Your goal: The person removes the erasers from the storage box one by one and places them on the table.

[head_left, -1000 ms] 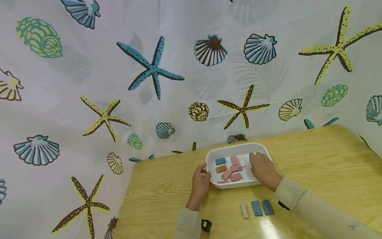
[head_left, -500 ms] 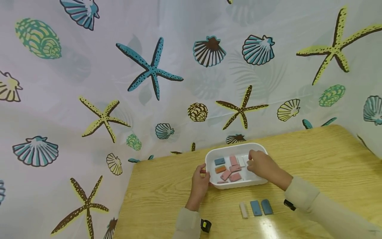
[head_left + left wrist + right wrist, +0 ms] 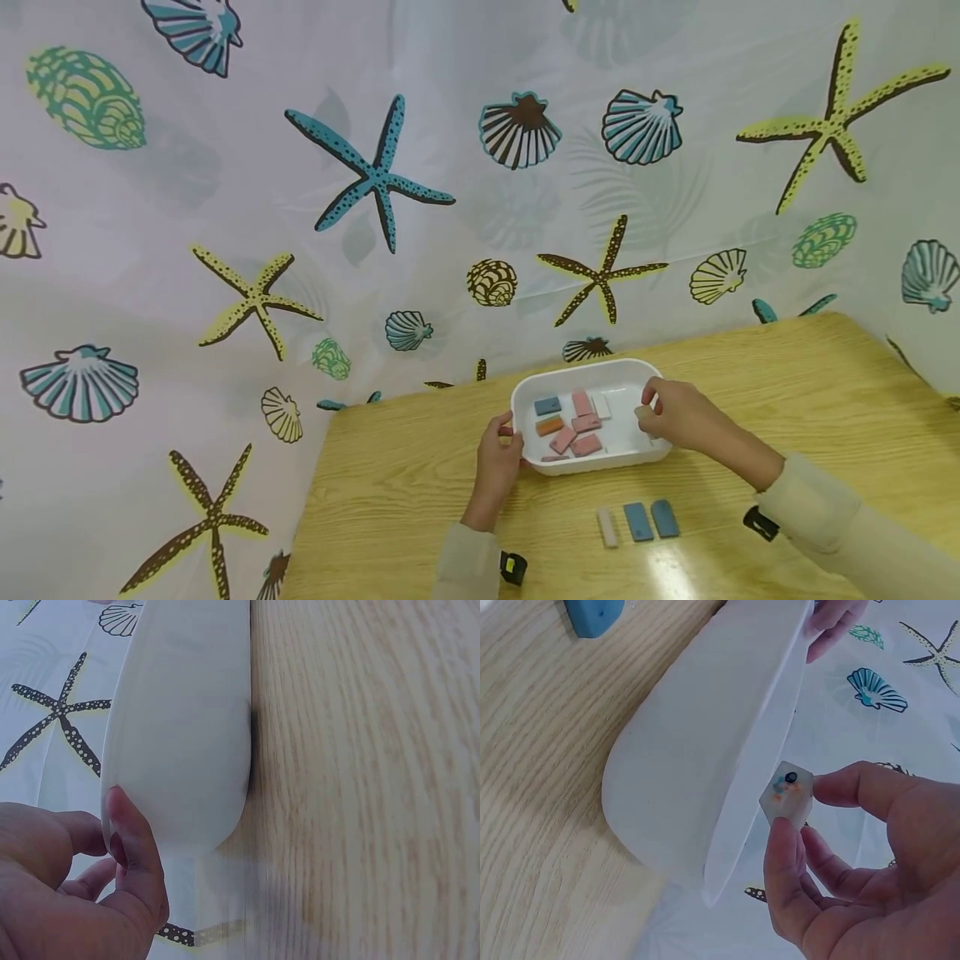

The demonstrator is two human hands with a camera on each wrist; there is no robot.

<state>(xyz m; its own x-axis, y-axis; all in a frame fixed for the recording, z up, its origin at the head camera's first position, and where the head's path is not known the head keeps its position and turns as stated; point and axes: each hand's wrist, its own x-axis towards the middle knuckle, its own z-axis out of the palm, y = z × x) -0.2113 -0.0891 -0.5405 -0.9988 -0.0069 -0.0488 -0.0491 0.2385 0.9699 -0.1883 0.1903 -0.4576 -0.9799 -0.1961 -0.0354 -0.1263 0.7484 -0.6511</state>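
My right hand [image 3: 686,414] pinches a small white eraser [image 3: 788,791] between thumb and fingers, over the right end of a white plastic tub [image 3: 592,468]. In the right wrist view, blue and orange smudges and a black dot mark the eraser's end. My left hand [image 3: 498,462] holds the tub's left rim, the thumb outside the wall [image 3: 180,712]. Inside the tub lie several pink erasers [image 3: 586,445], a blue eraser [image 3: 547,406], an orange eraser [image 3: 550,426] and a white eraser [image 3: 602,407].
On the wooden table [image 3: 405,483], in front of the tub, a slim whitish eraser [image 3: 607,527] and two blue erasers [image 3: 638,522] lie in a row. A curtain [image 3: 442,225] printed with shells and starfish hangs behind and to the left.
My right hand has lifted from inside the tub and shifted right toward its right rim, with the white eraser in its fingers. My left hand has kept its hold on the tub.
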